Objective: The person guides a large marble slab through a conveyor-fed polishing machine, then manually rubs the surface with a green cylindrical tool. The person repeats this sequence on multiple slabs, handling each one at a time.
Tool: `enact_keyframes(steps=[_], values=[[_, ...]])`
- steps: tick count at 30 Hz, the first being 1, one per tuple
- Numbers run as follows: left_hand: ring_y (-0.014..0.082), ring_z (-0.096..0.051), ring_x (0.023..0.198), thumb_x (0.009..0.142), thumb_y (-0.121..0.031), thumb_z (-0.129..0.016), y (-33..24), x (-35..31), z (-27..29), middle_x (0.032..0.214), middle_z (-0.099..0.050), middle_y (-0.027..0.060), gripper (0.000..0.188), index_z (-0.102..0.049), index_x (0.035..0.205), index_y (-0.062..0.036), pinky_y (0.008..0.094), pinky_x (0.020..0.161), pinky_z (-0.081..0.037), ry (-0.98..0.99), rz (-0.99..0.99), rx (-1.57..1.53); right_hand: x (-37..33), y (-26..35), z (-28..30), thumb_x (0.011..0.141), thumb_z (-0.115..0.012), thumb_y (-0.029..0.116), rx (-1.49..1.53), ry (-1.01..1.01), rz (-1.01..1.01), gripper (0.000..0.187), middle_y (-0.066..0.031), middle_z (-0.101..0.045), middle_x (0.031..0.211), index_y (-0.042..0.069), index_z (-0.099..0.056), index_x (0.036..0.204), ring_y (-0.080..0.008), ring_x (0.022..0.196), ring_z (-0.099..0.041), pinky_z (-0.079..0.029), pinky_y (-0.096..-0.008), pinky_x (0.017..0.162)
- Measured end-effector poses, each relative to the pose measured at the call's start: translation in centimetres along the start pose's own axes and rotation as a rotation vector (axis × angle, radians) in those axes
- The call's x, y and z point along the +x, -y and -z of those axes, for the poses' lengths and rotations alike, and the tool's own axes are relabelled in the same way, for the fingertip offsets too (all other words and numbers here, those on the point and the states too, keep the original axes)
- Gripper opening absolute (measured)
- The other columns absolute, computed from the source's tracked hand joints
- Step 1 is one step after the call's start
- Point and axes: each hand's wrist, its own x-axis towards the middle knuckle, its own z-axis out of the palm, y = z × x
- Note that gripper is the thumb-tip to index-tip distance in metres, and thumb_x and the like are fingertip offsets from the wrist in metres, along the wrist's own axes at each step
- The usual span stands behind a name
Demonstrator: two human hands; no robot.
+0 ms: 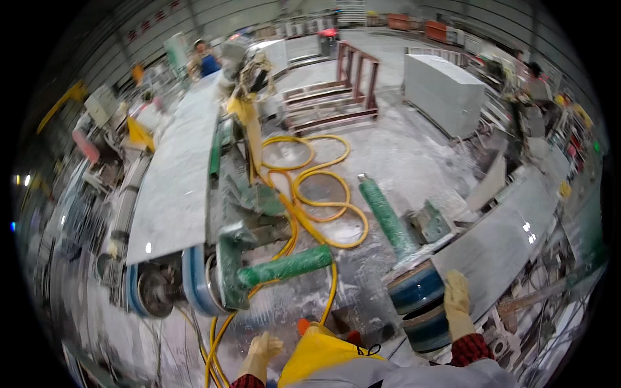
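Note:
My left hand (262, 354), in a pale yellow glove, hangs low in front of me beside my yellow apron (314, 352). Its fingers are stretched out and nothing is in it. My right hand (457, 301), gloved alike, reaches to the near end of a grey stone slab (498, 249) on the right-hand conveyor. Its fingers lie extended beside the blue belts (414, 290) there, seemingly touching the slab's edge. On the left, a long pale slab (174, 181) lies on another conveyor, whose near end has blue belt wheels (194, 281).
Green rollers (288, 265) jut into the aisle from both conveyors. A yellow hose (349, 213) lies coiled on the wet floor. Beyond stand a dark red metal rack (359, 84) and a stack of pale slabs (446, 90). A person in blue (210, 63) is at the far left.

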Motion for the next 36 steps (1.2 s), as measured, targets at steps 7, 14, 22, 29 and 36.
enact_keyframes(steps=[7, 14, 22, 29, 36], values=[[0.0355, -0.079, 0.095, 0.117, -0.042, -0.044, 7.1, -2.7, 6.4, 0.116, -0.08, 0.0239, 0.056, -0.072, 0.122, 0.0062, 0.0465, 0.085, -0.066, -0.049, 0.058, -0.374, -9.3, -3.8, 7.7, 0.106, -0.06, 0.011, 0.014, 0.058, 0.141, 0.036, -0.0275, -0.068, 0.14, 0.002, -0.069, 0.141, -0.0475, 0.132, -0.062, -0.047, -0.055, 0.115], [0.0285, -0.078, 0.082, 0.115, -0.039, -0.054, 8.5, 0.6, 16.4, 0.104, -0.081, 0.0192, 0.046, -0.072, 0.124, 0.0027, 0.0399, 0.076, -0.065, -0.016, -0.036, -0.53, -6.3, 8.5, 1.2, 0.094, -0.062, 0.009, -0.093, 0.239, -0.329, 0.042, -0.0288, -0.07, 0.134, -0.005, -0.068, 0.133, -0.0447, 0.127, -0.064, -0.05, -0.0463, 0.113], [0.022, -0.078, 0.085, 0.114, -0.04, -0.056, 8.7, -0.1, 30.7, 0.106, -0.081, 0.0137, 0.042, -0.073, 0.119, -0.0015, 0.0343, 0.074, -0.064, -0.146, -0.144, -0.691, 1.4, 46.8, -12.9, 0.089, -0.072, 0.013, 0.132, 0.369, 0.604, 0.038, -0.0277, -0.07, 0.12, -0.002, -0.067, 0.124, -0.0488, 0.117, -0.064, -0.051, -0.0532, 0.104], [0.02, -0.077, 0.086, 0.107, -0.034, -0.061, 8.0, 1.6, 36.3, 0.109, -0.08, 0.0149, 0.038, -0.071, 0.12, 0.0006, 0.0326, 0.074, -0.062, -0.307, -0.215, -0.829, 1.7, 65.0, -18.0, 0.101, -0.065, 0.017, 0.269, 0.209, 0.95, 0.04, -0.0223, -0.065, 0.137, 0.001, -0.062, 0.137, -0.0444, 0.132, -0.057, -0.043, -0.0527, 0.118], [0.0288, -0.077, 0.104, 0.11, -0.039, -0.06, 9.1, 0.8, 39.9, 0.125, -0.077, 0.0187, 0.045, -0.068, 0.129, 0.0005, 0.0417, 0.091, -0.064, -0.407, -0.131, -0.831, 6.4, 78.9, -23.7, 0.099, -0.067, 0.014, 0.534, 0.055, 1.045, 0.035, -0.0229, -0.065, 0.128, 0.002, -0.063, 0.132, -0.0457, 0.123, -0.059, -0.045, -0.0534, 0.113]])
